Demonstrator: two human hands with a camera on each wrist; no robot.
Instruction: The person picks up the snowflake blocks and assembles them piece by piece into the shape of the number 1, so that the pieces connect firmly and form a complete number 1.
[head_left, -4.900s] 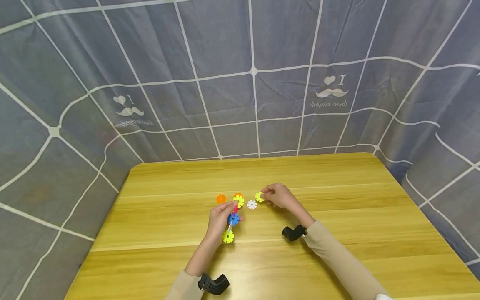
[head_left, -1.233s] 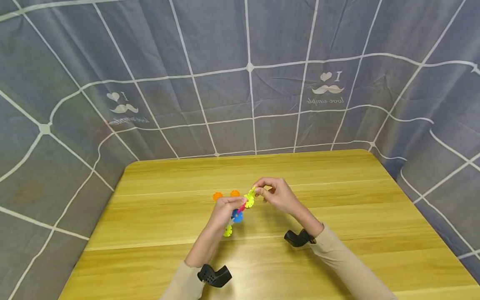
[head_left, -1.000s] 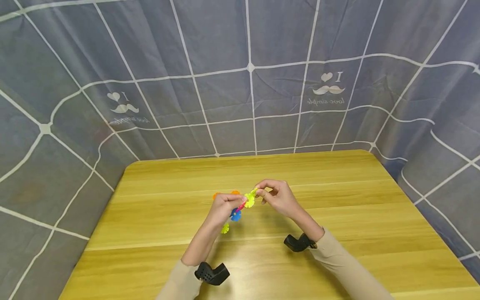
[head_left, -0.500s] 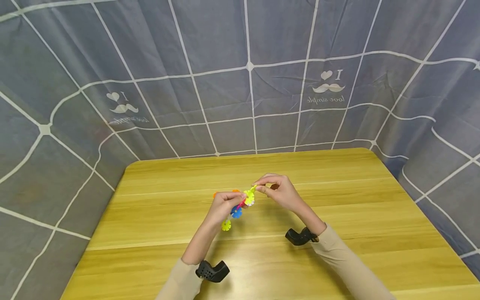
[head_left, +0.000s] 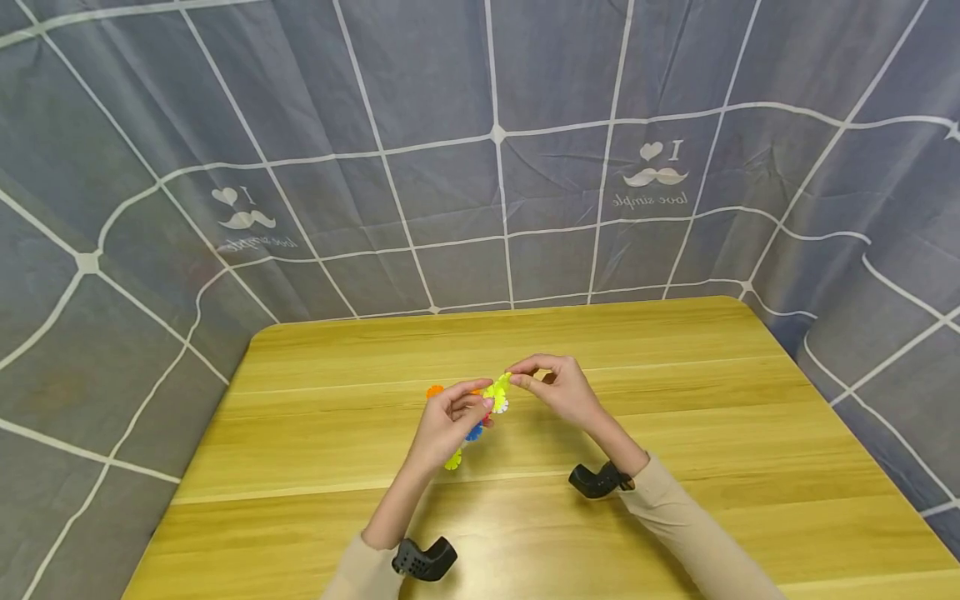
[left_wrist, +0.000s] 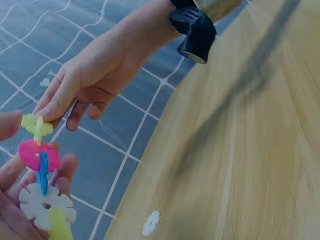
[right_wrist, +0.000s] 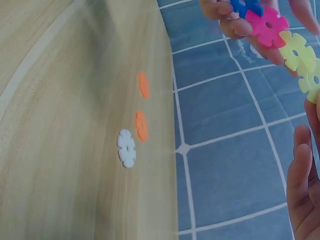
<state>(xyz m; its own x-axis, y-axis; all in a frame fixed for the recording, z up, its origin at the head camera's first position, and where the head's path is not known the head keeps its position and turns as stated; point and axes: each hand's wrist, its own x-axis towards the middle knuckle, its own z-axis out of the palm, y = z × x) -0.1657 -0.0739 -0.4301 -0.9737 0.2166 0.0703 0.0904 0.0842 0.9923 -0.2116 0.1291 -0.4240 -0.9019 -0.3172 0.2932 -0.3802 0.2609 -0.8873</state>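
Notched-disc chain [head_left: 497, 397], one, above wooden tabletop [head_left: 337, 358]: three yellow, one pink, one blue, one white. Right hand [head_left: 564, 390]: pinching one yellow end disc [right_wrist: 310, 85]. Left hand [head_left: 444, 423]: fingers loosely round chain. Lying below: two orange discs [right_wrist: 142, 126], one white disc [right_wrist: 123, 145].

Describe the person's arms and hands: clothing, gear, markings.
Left hand and right hand are bare, ungloved. Both arms wear plain beige sleeves. Each wrist carries a black, bent, tube-like unit; the left unit shows small holes. No cables visible.
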